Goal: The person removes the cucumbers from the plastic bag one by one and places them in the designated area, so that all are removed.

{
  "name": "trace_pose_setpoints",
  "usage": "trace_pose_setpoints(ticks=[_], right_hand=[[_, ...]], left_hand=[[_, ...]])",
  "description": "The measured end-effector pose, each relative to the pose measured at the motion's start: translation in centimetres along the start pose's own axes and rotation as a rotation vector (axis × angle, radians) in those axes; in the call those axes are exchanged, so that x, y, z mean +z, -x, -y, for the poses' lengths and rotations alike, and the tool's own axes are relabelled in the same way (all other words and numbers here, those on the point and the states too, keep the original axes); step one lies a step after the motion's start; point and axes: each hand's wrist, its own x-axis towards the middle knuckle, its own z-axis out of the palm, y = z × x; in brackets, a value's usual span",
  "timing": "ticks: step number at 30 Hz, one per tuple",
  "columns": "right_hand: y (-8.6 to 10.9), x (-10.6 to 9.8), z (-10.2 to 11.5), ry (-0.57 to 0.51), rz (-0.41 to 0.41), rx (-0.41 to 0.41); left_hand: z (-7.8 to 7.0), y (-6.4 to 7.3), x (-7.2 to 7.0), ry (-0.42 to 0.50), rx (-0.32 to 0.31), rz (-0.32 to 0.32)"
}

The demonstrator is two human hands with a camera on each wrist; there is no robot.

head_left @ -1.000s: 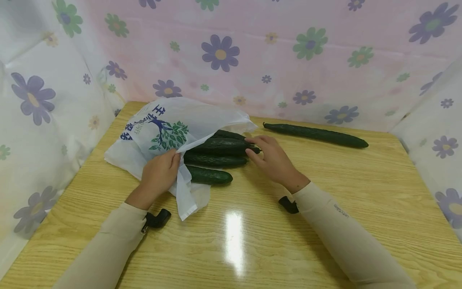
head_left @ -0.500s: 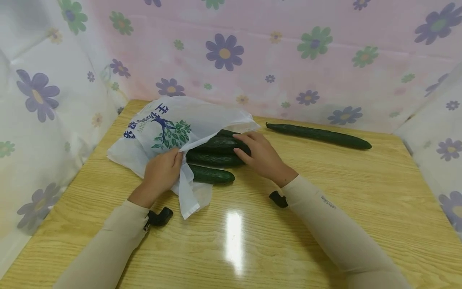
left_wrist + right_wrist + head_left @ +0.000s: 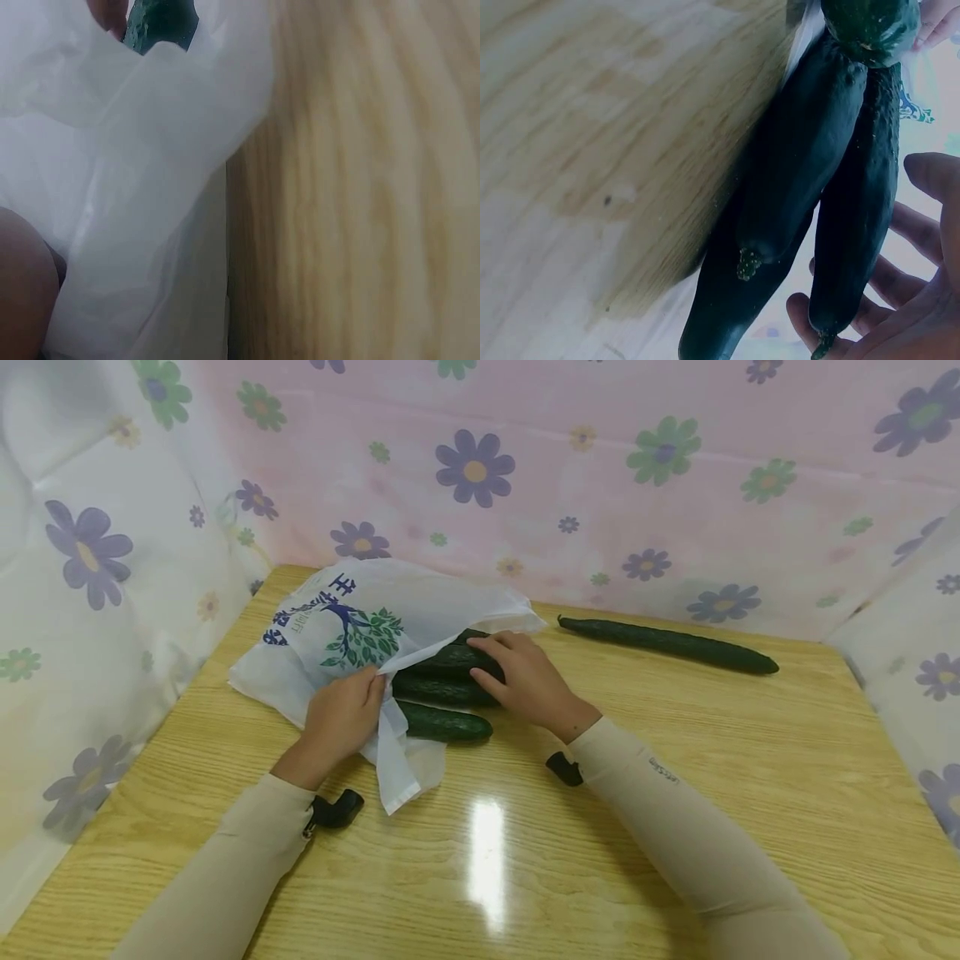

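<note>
A white plastic bag (image 3: 300,668), printed with a tree and blue characters, lies on its side with its mouth to the right. My left hand (image 3: 339,714) pinches the near edge of that mouth. Several dark green cucumbers stick out of the bag. My right hand (image 3: 528,681) has its fingers curled round the end of an upper cucumber (image 3: 855,225), the palm at its stem tip; the thumb stands apart from it in the right wrist view. Nearest the person, another cucumber (image 3: 450,724) juts out untouched. Bag plastic (image 3: 150,150) fills much of the left wrist view.
One more cucumber (image 3: 667,643) lies alone at the back right of the wooden table (image 3: 675,827). Flowered cloth (image 3: 540,552) hangs behind the table and along both sides. Black wrist mounts (image 3: 337,810) stick out below the sleeves.
My right hand has moved left toward the bag's mouth, and the upper cucumbers at it have slid farther in. My left hand keeps its hold on the bag's edge.
</note>
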Motion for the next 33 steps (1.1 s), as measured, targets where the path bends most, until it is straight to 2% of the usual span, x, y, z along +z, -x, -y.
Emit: trace_pose_setpoints(ticks=[16, 33], right_hand=[[-0.77, 0.69, 0.14, 0.066, 0.028, -0.008], [-0.93, 0.97, 0.33, 0.188, 0.045, -0.004]], left_hand=[[-0.09, 0.06, -0.03, -0.009, 0.002, -0.005], [-0.13, 0.02, -0.04, -0.021, 0.0, 0.001]])
